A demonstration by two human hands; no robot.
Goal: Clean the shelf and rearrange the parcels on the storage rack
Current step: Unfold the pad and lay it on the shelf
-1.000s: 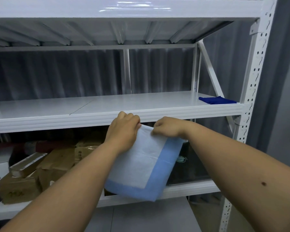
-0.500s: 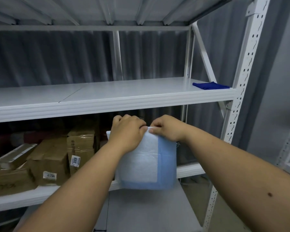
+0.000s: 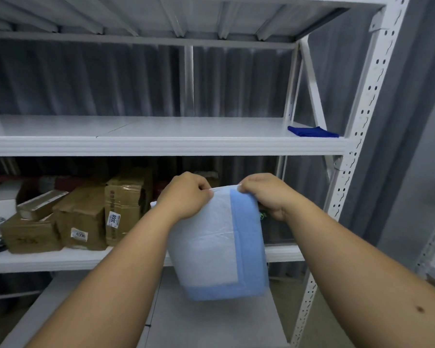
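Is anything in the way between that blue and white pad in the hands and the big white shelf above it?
Nothing visible. Both hands hold the blue-edged white pad below the white metal shelf; only a folded dark blue cloth lies on its far right end.

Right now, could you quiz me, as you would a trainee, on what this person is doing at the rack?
1. True or false: both hands grip the pad by its top edge.
2. What lies at the right end of the middle shelf?
3. The boxes stand on which shelf: A upper, B middle, C lower?

Key: 1 true: left hand, right hand. 2 a blue cloth. 3 C.
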